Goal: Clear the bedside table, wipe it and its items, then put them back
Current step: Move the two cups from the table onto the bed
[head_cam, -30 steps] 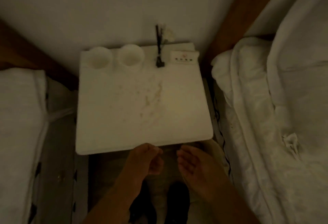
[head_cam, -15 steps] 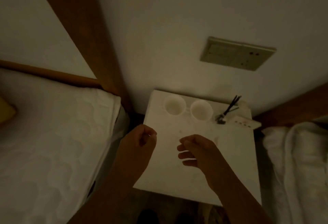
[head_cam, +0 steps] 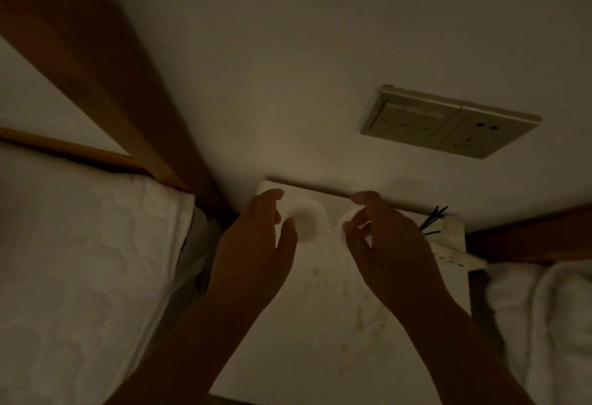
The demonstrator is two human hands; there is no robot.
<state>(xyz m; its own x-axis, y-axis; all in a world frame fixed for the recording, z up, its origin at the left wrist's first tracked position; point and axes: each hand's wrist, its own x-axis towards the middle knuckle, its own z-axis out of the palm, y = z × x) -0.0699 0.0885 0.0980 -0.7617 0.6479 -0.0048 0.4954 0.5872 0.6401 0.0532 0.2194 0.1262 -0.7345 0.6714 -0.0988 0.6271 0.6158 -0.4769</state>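
Note:
The white bedside table point(head_cam: 320, 334) stands against the wall, its top marked with brownish stains. Two white cups sit at its back edge. My left hand point(head_cam: 256, 254) curves around the left cup point(head_cam: 306, 222), fingers apart, not clearly touching it. My right hand point(head_cam: 387, 244) covers most of the right cup point(head_cam: 346, 224), thumb and fingers spread around its rim. Black sticks point(head_cam: 432, 220) and a small white box with dots point(head_cam: 455, 255) lie at the back right corner.
A bed with a white quilted cover point(head_cam: 80, 270) is on the left, with a wooden headboard post point(head_cam: 105, 84). White bedding point(head_cam: 544, 315) lies on the right. A switch and socket panel point(head_cam: 448, 121) is on the wall above the table.
Both hands have reached forward from the table's front to the two cups at the back. The view has tilted up toward the wall.

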